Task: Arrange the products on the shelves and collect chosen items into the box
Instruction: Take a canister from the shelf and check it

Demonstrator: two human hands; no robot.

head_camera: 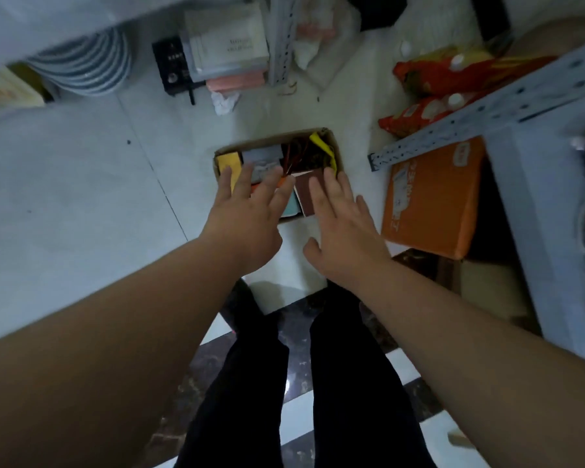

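Both hands spread wide, holding nothing: left hand [247, 214] and right hand [343, 228] are reaching down over the box [330, 138] sitting on the floor [81, 197], already packed with items. Likely a lift next: grip opposite walls low, keeping it level. Orange package [429, 201] lying just right.

Both hands' fingers [247, 179] hide the box's [330, 136] near half; striped plates [92, 65] at upper left are blurred and cut off.
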